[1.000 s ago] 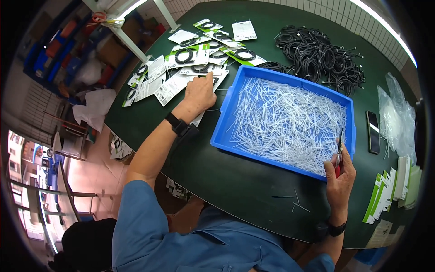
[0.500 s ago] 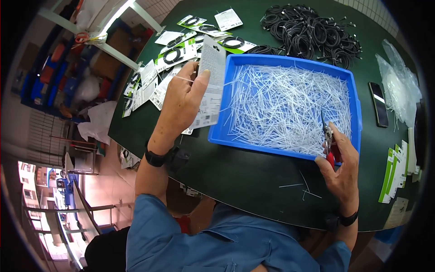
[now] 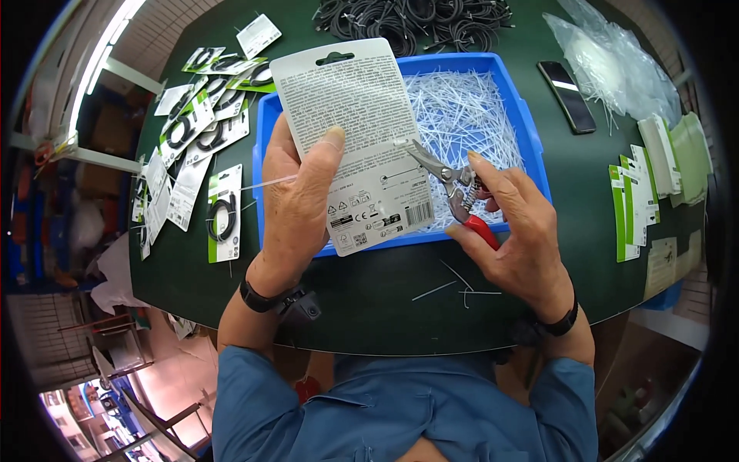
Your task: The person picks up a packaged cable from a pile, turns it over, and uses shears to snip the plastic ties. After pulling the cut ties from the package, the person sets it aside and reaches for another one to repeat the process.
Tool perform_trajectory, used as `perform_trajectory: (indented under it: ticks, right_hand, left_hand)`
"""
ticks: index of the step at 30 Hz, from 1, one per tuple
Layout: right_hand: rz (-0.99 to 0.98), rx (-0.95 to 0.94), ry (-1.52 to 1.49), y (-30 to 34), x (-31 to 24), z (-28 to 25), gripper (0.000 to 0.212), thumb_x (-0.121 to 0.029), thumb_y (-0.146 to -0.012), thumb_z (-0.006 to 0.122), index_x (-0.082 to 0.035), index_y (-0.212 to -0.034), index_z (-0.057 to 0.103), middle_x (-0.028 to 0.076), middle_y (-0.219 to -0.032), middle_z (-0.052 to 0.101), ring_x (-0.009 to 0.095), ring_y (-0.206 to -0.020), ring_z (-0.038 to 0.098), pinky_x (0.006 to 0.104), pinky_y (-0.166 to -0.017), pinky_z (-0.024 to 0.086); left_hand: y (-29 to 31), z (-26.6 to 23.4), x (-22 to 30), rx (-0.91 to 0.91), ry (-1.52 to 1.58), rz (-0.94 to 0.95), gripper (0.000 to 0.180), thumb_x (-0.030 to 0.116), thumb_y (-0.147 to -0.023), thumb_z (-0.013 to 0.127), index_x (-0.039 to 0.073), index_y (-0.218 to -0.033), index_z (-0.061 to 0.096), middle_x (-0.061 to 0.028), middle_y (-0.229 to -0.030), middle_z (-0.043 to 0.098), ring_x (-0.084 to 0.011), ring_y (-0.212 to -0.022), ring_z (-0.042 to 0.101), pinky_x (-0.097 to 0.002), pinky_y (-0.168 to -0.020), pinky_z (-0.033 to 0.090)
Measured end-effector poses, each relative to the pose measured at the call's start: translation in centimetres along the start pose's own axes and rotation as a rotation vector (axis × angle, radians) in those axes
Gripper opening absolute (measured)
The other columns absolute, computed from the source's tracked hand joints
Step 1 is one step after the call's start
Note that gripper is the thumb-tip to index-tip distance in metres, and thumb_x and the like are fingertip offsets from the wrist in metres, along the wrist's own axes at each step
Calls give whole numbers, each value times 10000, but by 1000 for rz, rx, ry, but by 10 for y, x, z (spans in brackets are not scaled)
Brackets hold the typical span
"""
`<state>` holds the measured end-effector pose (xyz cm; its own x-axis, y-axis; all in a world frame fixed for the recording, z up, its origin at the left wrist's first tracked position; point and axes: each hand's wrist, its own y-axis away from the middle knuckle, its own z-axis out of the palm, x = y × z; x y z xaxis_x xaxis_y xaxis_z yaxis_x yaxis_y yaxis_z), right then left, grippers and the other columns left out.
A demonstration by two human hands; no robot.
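Left hand: [image 3: 296, 192] closed on a white card [image 3: 366, 115], thumb flat on the printed face, fingers behind it and hidden.
Card: up in front of the tray's left part, leaning a bit left at the top, hang slot uppermost, print toward the camera.
White strip: [image 3: 268, 182] thin, sticks out leftward from the left hand; its inner end is hidden.
Right hand: [image 3: 523, 223] wrapped round a cutter [image 3: 446, 174] with red grips; metal spring visible between the handles.
Cutter blades: pointing up-left, tip overlapping the card's right edge in view; can't tell if they touch.
Wrists: black band [image 3: 260, 296] on the left, another dark one on the right.
Tray: [image 3: 531, 146] blue, behind card and cutter, heaped with thin white strips [image 3: 466, 104].
Near edge: a few loose strips [image 3: 435, 290] on the green table [image 3: 385, 319].
Left side: one carded black cable [image 3: 225, 215] just beside the tray, overlapping pile of similar packs [image 3: 181, 131] beyond.
Far side: heap of black cable coils [image 3: 416, 23] behind the tray.
Right side: dark phone [image 3: 566, 96], clear plastic bag [image 3: 616, 65] near it, green-and-white cards [image 3: 635, 204] closer in.
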<state>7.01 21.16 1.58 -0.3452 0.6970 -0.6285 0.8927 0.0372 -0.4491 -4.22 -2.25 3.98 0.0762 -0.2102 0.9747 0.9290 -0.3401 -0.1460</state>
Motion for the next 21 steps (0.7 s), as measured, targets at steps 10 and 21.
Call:
perform_trajectory:
  ticks: [10,21]
  right_hand:
    - [38,-22,174,0,-2,9,781,-63,-729,884,-17,-1447,582,141,-982,654,232,-815,629,340,-726,548]
    - [-14,113,125,1,-3,10,811,-56,-709,893,-17,-1453,574,144,-968,647,265,-853,644,367,-740,555]
  left_hand:
    - [11,3,6,-229,-48,-21,507,121,-988,619,-28,-1445,458,-158,-1337,631,-207,-1192,638,-359,-1038,505]
    - [14,-1,2,-293,149,-49,544,110,-971,487,-68,-1481,426,-178,-1418,575,-226,-1306,554,-386,-1133,415]
